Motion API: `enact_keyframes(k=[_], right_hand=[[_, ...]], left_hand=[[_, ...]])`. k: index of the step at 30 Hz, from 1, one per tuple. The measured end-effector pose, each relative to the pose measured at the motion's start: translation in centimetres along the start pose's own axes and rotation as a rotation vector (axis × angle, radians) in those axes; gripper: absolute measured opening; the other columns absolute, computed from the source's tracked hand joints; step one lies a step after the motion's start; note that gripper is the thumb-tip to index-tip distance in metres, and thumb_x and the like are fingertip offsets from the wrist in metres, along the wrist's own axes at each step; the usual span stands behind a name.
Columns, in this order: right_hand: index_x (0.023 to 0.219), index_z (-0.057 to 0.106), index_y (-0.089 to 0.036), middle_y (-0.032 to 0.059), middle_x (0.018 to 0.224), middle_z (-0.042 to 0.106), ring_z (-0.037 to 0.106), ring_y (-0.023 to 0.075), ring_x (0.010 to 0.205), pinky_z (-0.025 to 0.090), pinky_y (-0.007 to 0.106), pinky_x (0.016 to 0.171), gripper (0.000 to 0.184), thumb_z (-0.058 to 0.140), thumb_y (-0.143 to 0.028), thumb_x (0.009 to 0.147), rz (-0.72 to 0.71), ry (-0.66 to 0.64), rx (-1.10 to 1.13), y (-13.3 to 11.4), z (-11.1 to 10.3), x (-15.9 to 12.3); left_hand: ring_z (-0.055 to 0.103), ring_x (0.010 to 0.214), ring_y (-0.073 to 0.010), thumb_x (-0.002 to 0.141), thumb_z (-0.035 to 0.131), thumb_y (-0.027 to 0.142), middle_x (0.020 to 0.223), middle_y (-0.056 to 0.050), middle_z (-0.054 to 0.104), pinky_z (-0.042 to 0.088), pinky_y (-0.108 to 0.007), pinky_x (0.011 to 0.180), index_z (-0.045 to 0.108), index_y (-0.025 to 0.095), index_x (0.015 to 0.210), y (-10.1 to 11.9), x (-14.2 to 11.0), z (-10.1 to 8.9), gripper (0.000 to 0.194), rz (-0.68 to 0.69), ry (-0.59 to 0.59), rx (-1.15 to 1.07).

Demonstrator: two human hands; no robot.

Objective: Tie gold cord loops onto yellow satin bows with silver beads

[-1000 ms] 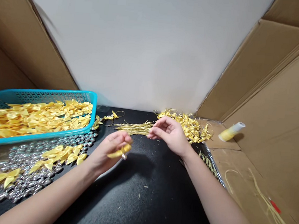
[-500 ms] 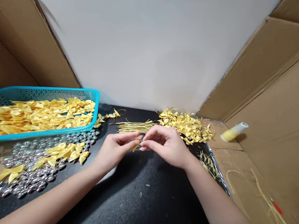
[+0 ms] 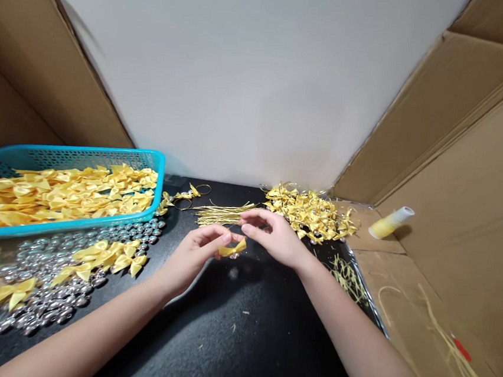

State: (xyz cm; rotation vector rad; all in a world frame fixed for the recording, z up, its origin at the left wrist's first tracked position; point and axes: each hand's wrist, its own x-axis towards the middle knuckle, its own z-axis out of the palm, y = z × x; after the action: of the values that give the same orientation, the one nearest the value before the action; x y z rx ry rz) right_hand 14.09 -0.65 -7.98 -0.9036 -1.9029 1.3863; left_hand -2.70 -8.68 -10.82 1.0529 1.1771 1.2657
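Note:
In front of me my left hand (image 3: 198, 254) pinches a yellow ribbon bow (image 3: 232, 249) between thumb and fingers. Below the bow a small shiny silver bead (image 3: 235, 256) shows. My right hand (image 3: 271, 238) is just to the right and slightly above the bow, its thumb and fingertips drawn close together. Whatever lies between those tips, perhaps a thin cord, is too small to make out. Behind the hands lies a bundle of gold cords (image 3: 222, 214). A heap of finished bows with beads and cord loops (image 3: 309, 212) sits beyond my right hand.
A turquoise basket (image 3: 160, 185) full of yellow bows stands at left. Silver beads (image 3: 51, 302) and loose bows (image 3: 109, 255) spread before it. Cord scraps (image 3: 349, 278) and a pale yellow spool (image 3: 390, 222) lie at right. Cardboard walls (image 3: 473, 144) flank the black work surface (image 3: 237, 341).
My right hand has moved slightly up, away from the left fingertips. The bow in my left hand has turned and now shows more fully, with the bead below it.

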Motion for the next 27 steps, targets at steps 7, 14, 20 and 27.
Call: enact_keyframes(k=[7, 14, 20, 27], right_hand=[[0.082, 0.07, -0.022, 0.004, 0.1, 0.07, 0.063, 0.0191, 0.102, 0.046, 0.039, 0.093, 0.004, 0.073, -0.022, 0.078, -0.277, 0.091, -0.132, 0.1, 0.5, -0.5], [0.084, 0.067, -0.023, 0.0004, 0.093, 0.067, 0.057, 0.0182, 0.093, 0.042, 0.035, 0.087, 0.008, 0.07, -0.016, 0.081, -0.414, 0.037, -0.425, -0.5, 0.9, -1.1], [0.07, 0.063, -0.022, 0.0017, 0.078, 0.061, 0.054, 0.0195, 0.081, 0.04, 0.036, 0.078, 0.012, 0.069, -0.021, 0.08, -0.542, 0.445, -0.502, 0.9, 3.0, -1.5], [0.079, 0.078, -0.031, 0.0011, 0.07, 0.057, 0.05, 0.0184, 0.073, 0.037, 0.038, 0.077, 0.011, 0.068, -0.027, 0.084, -0.626, 0.512, -0.547, 1.9, 3.6, -1.8]], left_hand=[[0.064, 0.086, -0.0217, 0.074, 0.077, 0.045, 0.087, -0.006, 0.075, 0.047, -0.031, 0.081, 0.073, 0.02, 0.074, -0.3, 0.2, -0.5, 0.026, 0.111, 0.108, -0.015], [0.064, 0.081, -0.0207, 0.079, 0.072, 0.044, 0.079, -0.004, 0.073, 0.047, -0.03, 0.079, 0.073, 0.02, 0.069, 0.1, -0.3, -0.2, 0.026, 0.212, 0.069, 0.157], [0.065, 0.085, -0.0232, 0.079, 0.071, 0.043, 0.085, -0.006, 0.075, 0.05, -0.032, 0.079, 0.075, 0.021, 0.067, 0.3, -0.5, 0.0, 0.025, 0.213, 0.103, 0.115], [0.064, 0.091, -0.024, 0.081, 0.07, 0.033, 0.089, -0.007, 0.075, 0.047, -0.033, 0.086, 0.08, 0.023, 0.071, 0.3, -0.9, -0.1, 0.016, 0.323, 0.155, 0.248]])
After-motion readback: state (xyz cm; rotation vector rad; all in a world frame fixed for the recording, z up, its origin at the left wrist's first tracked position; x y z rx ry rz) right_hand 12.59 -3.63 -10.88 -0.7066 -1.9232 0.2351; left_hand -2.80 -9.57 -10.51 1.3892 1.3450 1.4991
